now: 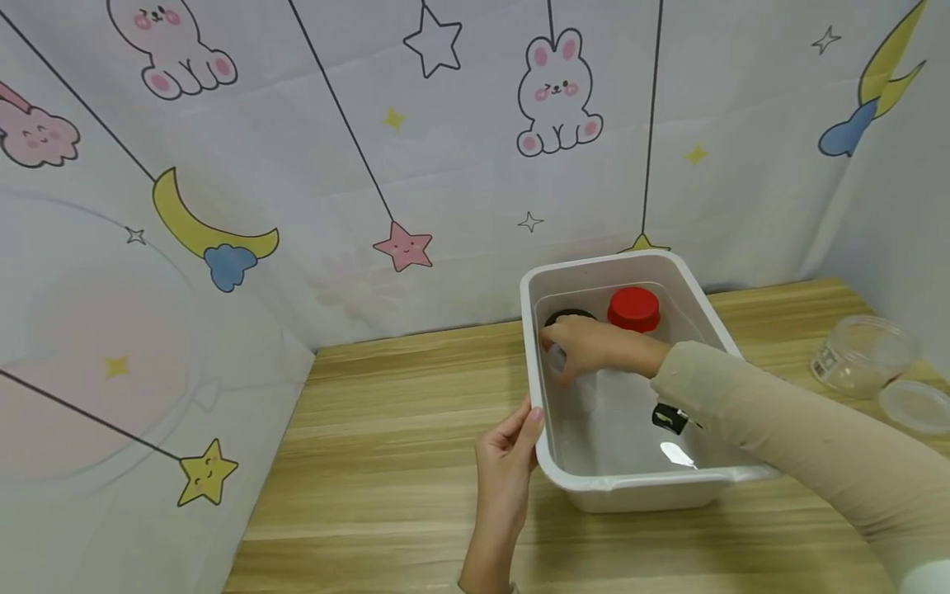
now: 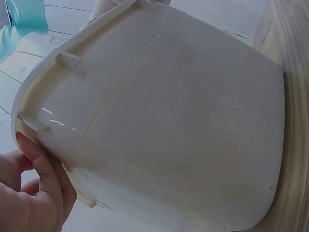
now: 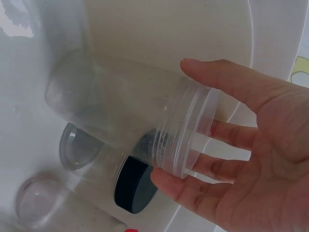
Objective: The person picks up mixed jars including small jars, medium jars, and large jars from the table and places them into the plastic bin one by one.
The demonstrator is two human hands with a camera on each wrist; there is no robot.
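Left hand (image 1: 505, 450) grips the glossy white plastic bin (image 1: 623, 481) at 8 o'clock, on wood-grain bench (image 1: 401, 429). Right hand (image 1: 594, 346) clasps clear cylindrical jar (image 3: 116, 104) inside, 9 o'clock; round red lid (image 1: 634, 308) at 12.

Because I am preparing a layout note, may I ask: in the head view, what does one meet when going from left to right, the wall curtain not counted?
Left hand, black lid, red lid, small black item, clear jar, flat clear disc.
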